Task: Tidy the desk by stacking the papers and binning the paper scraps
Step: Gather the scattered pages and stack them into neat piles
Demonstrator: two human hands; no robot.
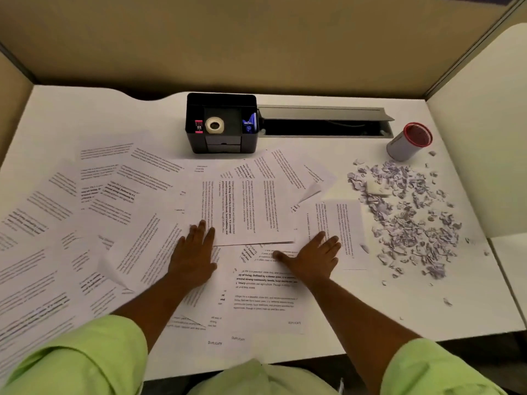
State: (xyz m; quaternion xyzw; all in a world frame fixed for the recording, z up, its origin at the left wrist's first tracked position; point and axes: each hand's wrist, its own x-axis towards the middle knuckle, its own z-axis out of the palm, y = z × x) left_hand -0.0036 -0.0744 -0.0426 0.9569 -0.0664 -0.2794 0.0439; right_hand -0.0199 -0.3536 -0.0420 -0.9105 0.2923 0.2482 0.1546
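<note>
Papers [251, 212] lie scattered across your desk [328, 332]; your left hand [194, 258] and right hand [310, 258] press flat, fingers straight (gripping nothing), with paper scraps [410, 218] heaped just right, near the bin [407, 142].

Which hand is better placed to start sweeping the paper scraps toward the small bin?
Right hand: it lies flat beside the scraps, with the bin beyond. Left hand lies farther away, on the papers.

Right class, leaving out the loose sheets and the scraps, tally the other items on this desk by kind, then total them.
Black desk organiser: 1
Tape roll: 1
Red-rimmed bin: 1
Hands, left hand and right hand: 2
Total: 5
</note>
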